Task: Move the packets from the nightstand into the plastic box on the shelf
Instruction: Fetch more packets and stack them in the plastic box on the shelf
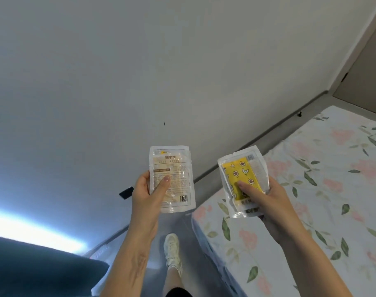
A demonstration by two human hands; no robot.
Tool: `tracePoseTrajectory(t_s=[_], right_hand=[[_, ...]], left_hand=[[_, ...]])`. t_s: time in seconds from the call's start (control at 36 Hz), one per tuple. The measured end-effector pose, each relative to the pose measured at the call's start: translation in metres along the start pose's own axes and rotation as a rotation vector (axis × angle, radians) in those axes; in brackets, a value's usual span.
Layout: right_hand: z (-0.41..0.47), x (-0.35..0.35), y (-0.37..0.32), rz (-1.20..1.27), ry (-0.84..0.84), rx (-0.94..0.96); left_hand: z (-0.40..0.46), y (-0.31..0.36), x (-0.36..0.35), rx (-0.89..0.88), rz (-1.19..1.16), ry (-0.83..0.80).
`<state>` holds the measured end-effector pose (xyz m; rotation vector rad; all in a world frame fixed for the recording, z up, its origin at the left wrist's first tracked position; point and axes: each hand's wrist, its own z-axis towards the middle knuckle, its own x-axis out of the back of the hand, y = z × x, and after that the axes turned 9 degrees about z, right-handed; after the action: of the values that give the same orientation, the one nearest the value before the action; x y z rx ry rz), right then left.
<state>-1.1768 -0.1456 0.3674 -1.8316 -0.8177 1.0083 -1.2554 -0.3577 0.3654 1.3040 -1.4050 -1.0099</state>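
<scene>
Beyond both your hands a pale wall [140, 61] fills most of the view, and under your right hand [266, 202] and out to its right spreads the bed [324, 189] with its flower-print sheet. A grey strip of floor [182, 228] runs between the bed and the wall, directly below the gap between your two hands, and your foot in a white sneaker [172, 251] stands on it, nearer to you than either hand. Low on the far side of your left forearm sits a dark blue cushion-like shape [39, 269]; what it belongs to cannot be told. Your left hand [147, 194] is held up in front of you and pinches a pale packet [172, 179] printed "hand warmer": the thumb lies across its front face, the fingers are hidden behind it, and most of the packet stands above and to the right of the palm. Your right hand, level with the left and well apart from it, pinches a clear packet with a yellow patterned insert [243, 181], thumb pressed on the yellow front, fingers curled round behind, the packet tilted and rising above the hand. A small black patch [126, 192] sits on the wall just left of your left wrist.
</scene>
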Motion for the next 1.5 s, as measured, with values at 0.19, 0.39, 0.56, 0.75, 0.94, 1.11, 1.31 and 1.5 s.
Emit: tracePoseTrajectory(t_s=[0.19,0.39,0.56,0.75,0.94,1.11,1.31,1.5], right_hand=[[0.084,-0.054,0.001,0.047,0.091,0.010],[0.163,-0.113,-0.006,0.151,0.214,0.056],[0.217,-0.147,-0.019,0.161,0.331,0.093],[0.265,-0.147,-0.034,0.142,0.420,0.115],[0.311,-0.123,-0.051,0.165,0.506,0.152],[0.369,-0.070,-0.081,0.223,0.573,0.171],[0.465,0.031,-0.144,0.237,0.681,0.210],[0.537,0.122,-0.224,0.201,0.734,0.237]], left_hand=[[0.114,0.013,0.005,0.002,-0.015,-0.097],[0.231,0.041,0.008,-0.013,0.060,-0.265],[0.308,0.077,-0.007,-0.070,0.101,-0.380],[0.358,0.092,-0.051,-0.073,0.081,-0.482],[0.392,0.094,-0.105,-0.047,0.097,-0.600],[0.438,0.109,-0.198,-0.061,0.101,-0.662],[0.498,0.139,-0.364,-0.057,0.091,-0.744],[0.530,0.174,-0.507,-0.016,0.089,-0.809]])
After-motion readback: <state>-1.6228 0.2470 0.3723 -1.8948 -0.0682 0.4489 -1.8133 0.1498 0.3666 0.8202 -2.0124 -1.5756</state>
